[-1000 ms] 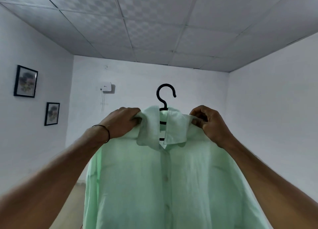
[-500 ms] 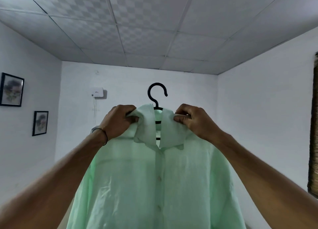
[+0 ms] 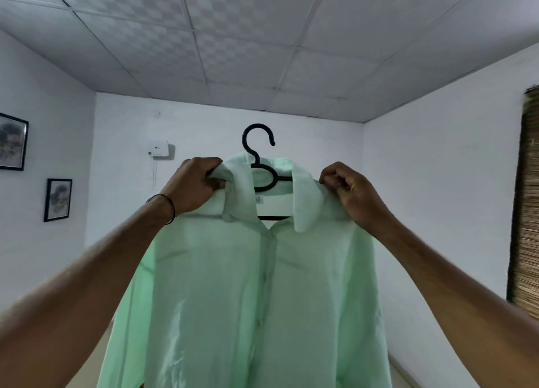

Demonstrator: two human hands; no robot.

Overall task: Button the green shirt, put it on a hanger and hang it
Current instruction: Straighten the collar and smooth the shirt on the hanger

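Both hands, left [image 3: 194,185] and right [image 3: 354,193], pinch pale green button-up shirt [image 3: 250,294] shoulders on black plastic hanger [image 3: 259,157]; keep level, hook free; rail probably off-frame.

Hanger [image 3: 258,142]: arms hidden under the green shirt [image 3: 221,285]; only the hook, neck and short lengths of bar show in the collar opening. Shirt hem cut off at 6 o'clock. Collar label [image 3: 259,198]: print too small to read. Framed picture [image 3: 11,144] at 9 o'clock and woven blind [image 3: 529,201] at 3 o'clock clipped by the edges. Left hand [image 3: 195,188]: fingertips buried in the collar fold.
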